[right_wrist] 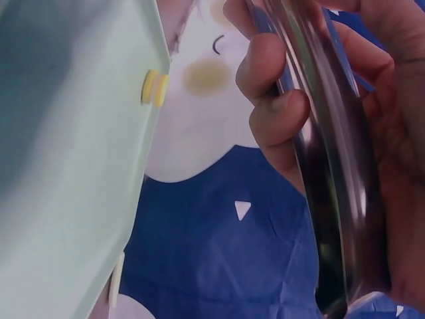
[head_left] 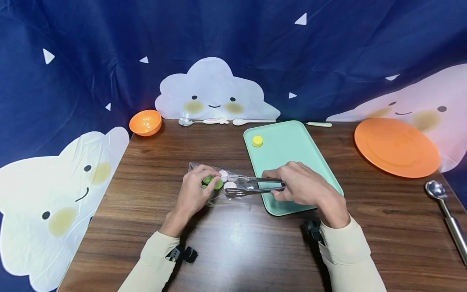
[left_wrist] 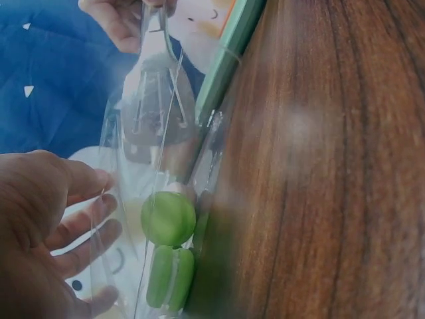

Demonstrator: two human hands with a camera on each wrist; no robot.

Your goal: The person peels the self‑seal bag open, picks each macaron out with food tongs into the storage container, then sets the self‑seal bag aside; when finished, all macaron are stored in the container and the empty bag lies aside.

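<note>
My left hand holds a clear plastic bag down on the wooden table, fingers curled on its near end. Inside lie green round pieces and white round pieces. My right hand grips metal tongs over the near corner of a mint green tray. The tong tips reach into the bag's mouth, next to a white piece; whether they clamp it is unclear. A yellow round piece sits on the tray's far left part, also seen as the yellow piece.
An orange bowl stands at the back left. Two spoons lie along the back edge. An orange plate sits at the right, with a metal scoop nearer the right front. A cloud-print curtain hangs behind.
</note>
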